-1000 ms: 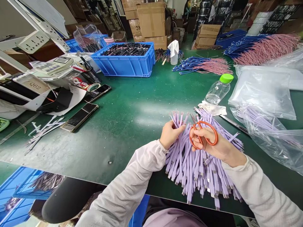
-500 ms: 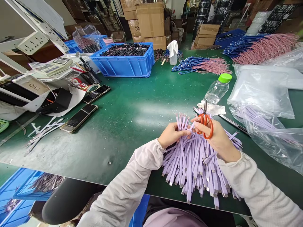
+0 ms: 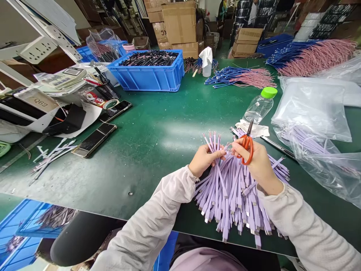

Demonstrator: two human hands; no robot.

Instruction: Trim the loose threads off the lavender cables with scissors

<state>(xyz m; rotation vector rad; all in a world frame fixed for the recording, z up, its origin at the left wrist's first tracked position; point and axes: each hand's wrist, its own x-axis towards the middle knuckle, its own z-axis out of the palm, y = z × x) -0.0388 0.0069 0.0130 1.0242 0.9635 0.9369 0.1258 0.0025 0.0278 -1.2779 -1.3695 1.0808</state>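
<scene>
My left hand point(image 3: 207, 159) is closed around several flat lilac cables, whose stripped wire ends stick up above my thumb. Orange-handled scissors point(image 3: 247, 147) hang on my right hand point(image 3: 254, 160), their dark blades pointing up and away. The thumb and forefinger of that hand pinch at fine wire ends right beside my left fingertips; the exact wire is too small to make out. Under both hands spreads a heap of lilac cables point(image 3: 235, 199), their metal plugs toward the table's front edge.
Behind my right hand stand a clear bottle with a green lid point(image 3: 260, 105) and a white cloth point(image 3: 254, 129). Plastic bags point(image 3: 313, 109) with lilac cables lie at right. A blue crate point(image 3: 149, 77) of black cables, blue-and-pink wires point(image 3: 239, 77) and phones point(image 3: 94, 140) are farther off.
My right fingertips have let go of a cable's flat end and now pinch at thin wires. The scissors have tilted to the right. The cables in my left hand have shifted slightly left.
</scene>
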